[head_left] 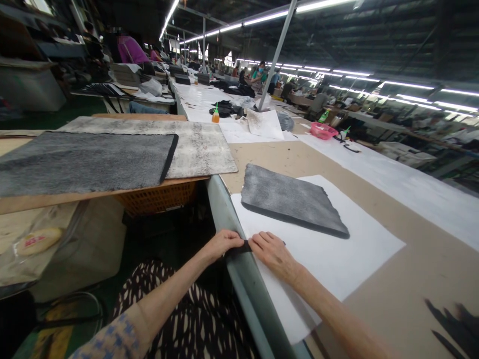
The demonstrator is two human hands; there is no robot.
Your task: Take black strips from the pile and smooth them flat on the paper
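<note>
Between my two hands a short black strip point(245, 246) lies across the metal edge of the workbench. My left hand point(223, 244) pinches one end of it with thumb and fingers. The other end is under the curled fingers of my right hand point(272, 253), which rests at the border of a white paper sheet point(359, 254). On that sheet, just beyond my hands, lies a grey fuzzy panel point(292, 199) with a dark band along its near side and ragged ends.
On the left, a large grey panel point(86, 162) with a black edge lies over a mottled board point(204, 144). An orange basket point(157, 197) sits below. A glue bottle point(215, 114), a pink basket point(323, 130) and a slanted pole point(277, 55) stand farther along. Several people work behind.
</note>
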